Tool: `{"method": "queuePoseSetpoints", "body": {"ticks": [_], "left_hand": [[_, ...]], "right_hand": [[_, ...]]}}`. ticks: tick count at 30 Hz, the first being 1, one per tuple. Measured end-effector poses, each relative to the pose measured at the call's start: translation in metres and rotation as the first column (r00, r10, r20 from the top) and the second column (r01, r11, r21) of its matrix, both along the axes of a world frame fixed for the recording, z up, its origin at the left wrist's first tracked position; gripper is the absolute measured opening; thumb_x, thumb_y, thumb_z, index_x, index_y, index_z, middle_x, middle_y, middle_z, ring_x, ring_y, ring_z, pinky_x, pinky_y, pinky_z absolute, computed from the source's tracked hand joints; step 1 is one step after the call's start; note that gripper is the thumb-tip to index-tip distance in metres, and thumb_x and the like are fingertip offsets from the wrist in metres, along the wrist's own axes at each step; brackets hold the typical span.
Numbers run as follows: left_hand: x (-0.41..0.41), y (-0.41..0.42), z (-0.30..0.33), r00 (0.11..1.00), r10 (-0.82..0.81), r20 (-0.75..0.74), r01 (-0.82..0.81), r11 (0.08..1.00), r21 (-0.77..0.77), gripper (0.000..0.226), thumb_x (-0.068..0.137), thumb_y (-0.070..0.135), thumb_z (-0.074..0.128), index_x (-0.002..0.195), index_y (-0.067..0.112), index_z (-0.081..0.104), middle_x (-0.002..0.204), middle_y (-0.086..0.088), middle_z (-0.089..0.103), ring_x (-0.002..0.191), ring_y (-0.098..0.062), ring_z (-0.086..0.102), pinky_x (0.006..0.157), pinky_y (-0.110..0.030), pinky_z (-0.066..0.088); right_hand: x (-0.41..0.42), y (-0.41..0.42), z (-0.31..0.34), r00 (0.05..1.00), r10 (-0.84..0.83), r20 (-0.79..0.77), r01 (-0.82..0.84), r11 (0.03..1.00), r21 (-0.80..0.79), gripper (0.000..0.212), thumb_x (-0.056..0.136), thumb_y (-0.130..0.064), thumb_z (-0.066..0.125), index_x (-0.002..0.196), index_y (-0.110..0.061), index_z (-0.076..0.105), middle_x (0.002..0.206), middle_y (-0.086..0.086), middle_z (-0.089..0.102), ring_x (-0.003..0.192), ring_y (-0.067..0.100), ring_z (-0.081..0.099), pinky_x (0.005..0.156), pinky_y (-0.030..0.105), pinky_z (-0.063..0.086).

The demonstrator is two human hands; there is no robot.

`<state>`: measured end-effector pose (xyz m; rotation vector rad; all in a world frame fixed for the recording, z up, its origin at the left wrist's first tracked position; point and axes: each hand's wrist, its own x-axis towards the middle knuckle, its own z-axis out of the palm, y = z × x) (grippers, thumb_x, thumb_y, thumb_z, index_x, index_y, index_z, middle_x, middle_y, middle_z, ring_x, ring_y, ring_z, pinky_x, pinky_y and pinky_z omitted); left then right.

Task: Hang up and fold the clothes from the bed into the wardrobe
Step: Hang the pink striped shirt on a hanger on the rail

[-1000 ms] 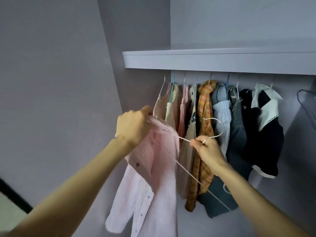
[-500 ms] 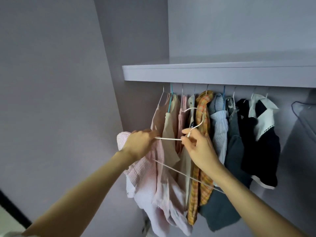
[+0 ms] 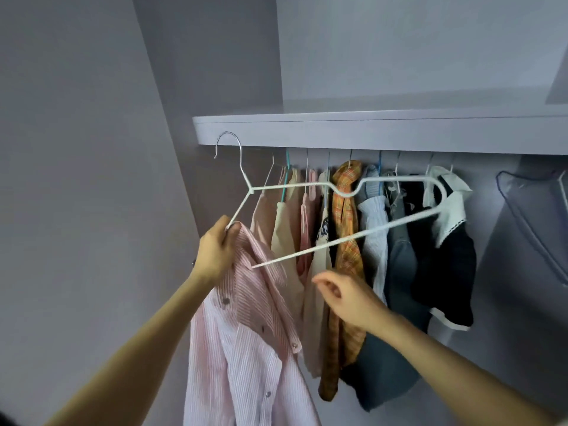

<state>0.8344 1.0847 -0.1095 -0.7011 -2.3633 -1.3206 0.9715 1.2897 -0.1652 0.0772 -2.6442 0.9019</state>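
Shirt (image 3: 242, 327): we are pinching it with hanger (image 3: 344, 192) in left hand (image 3: 215, 256); right hand (image 3: 344, 298), loosely curled, should seat the far shoulder.

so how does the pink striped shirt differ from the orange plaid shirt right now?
The pink striped button shirt is held up by the left hand, only one shoulder on the white wire hanger; the orange plaid shirt hangs under the grey shelf, untouched. Pink is pale, fine-striped; plaid is darker, checked. Both hang lengthwise.
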Motion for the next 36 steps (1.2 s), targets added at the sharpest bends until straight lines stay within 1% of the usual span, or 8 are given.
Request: {"method": "queuePoseSetpoints", "body": {"ticks": [2,6,11,18,23,26,29,36], "left_hand": [[0.003,-0.003,0.0,0.996,-0.076,-0.038,0.076,0.997,0.005,0.025,0.097,0.012,0.044,0.079,-0.005,0.045,0.065,-0.01,0.04,0.063,-0.02,0.036,0.061,-0.031,0.032],[0.015,-0.003,0.002,0.962,-0.19,-0.194,0.181,0.982,-0.062,0.027,0.098,0.014,0.041,0.08,-0.005,0.047,0.066,0.0,0.043,0.062,-0.01,0.038,0.061,-0.013,0.034],[0.025,-0.012,0.014,0.868,-0.282,-0.409,0.222,0.957,-0.188,0.013,0.094,0.009,0.042,0.081,0.009,0.048,0.073,0.016,0.038,0.066,0.002,0.038,0.069,-0.001,0.032],[0.028,-0.052,0.029,0.843,-0.351,-0.408,0.115,0.858,-0.5,0.026,0.096,0.044,0.024,0.097,0.027,0.044,0.083,-0.001,0.046,0.068,-0.029,0.055,0.063,-0.036,0.05],[0.022,-0.061,0.032,0.847,-0.286,-0.448,-0.071,0.774,-0.629,0.036,0.095,0.032,0.033,0.125,0.021,0.051,0.101,-0.008,0.061,0.082,-0.035,0.061,0.071,-0.041,0.052],[0.017,-0.058,0.036,0.853,-0.235,-0.467,-0.133,0.766,-0.628,0.036,0.099,0.03,0.038,0.133,0.023,0.042,0.11,-0.005,0.064,0.088,-0.033,0.062,0.071,-0.037,0.049],[0.012,-0.062,0.042,0.845,-0.184,-0.502,-0.194,0.77,-0.608,0.065,0.089,0.065,0.012,0.13,0.023,0.039,0.11,0.0,0.064,0.087,-0.031,0.063,0.066,-0.036,0.048],[0.024,-0.052,0.054,0.772,-0.237,-0.59,-0.195,0.794,-0.575,0.086,0.086,0.07,0.001,0.111,0.009,0.057,0.096,-0.003,0.069,0.067,-0.03,0.066,0.048,-0.034,0.047]], "right_hand": [[-0.014,0.003,0.01,0.998,-0.018,0.066,0.033,0.972,-0.234,0.022,0.093,-0.019,0.053,0.114,-0.012,0.06,0.096,0.005,0.065,0.085,0.018,0.06,0.078,0.032,0.05],[-0.041,-0.034,0.032,0.956,0.251,0.151,-0.208,0.945,-0.252,0.043,0.087,-0.024,0.063,0.127,-0.012,0.051,0.105,-0.008,0.06,0.094,-0.003,0.054,0.075,0.0,0.039],[-0.068,-0.061,0.033,0.996,0.059,0.064,-0.056,0.997,-0.047,0.01,0.078,-0.015,0.051,0.087,-0.015,0.055,0.085,0.004,0.064,0.078,0.023,0.06,0.068,0.033,0.05],[-0.071,-0.018,0.044,0.974,-0.228,0.004,0.22,0.944,0.245,0.001,0.08,-0.016,0.052,0.079,-0.016,0.052,0.093,0.014,0.066,0.089,0.036,0.061,0.066,0.035,0.043],[-0.062,0.015,0.081,0.943,-0.257,-0.213,0.313,0.903,0.295,0.024,0.085,-0.017,0.05,0.108,-0.016,0.058,0.1,0.013,0.067,0.089,0.034,0.061,0.064,0.03,0.038],[-0.056,0.022,0.094,0.978,-0.157,-0.136,0.186,0.953,0.24,0.026,0.088,-0.018,0.047,0.114,-0.018,0.047,0.104,0.011,0.063,0.09,0.03,0.058,0.069,0.034,0.042],[-0.039,0.032,0.097,1.0,-0.024,-0.006,0.025,0.961,0.276,0.032,0.094,-0.021,0.044,0.125,-0.022,0.038,0.118,0.005,0.056,0.09,0.018,0.053,0.073,0.031,0.041],[-0.017,0.034,0.102,0.996,-0.018,0.089,-0.042,0.776,0.629,0.052,0.095,-0.047,0.041,0.14,-0.024,0.029,0.135,0.003,0.05,0.11,0.026,0.056,0.084,0.035,0.046]]}}
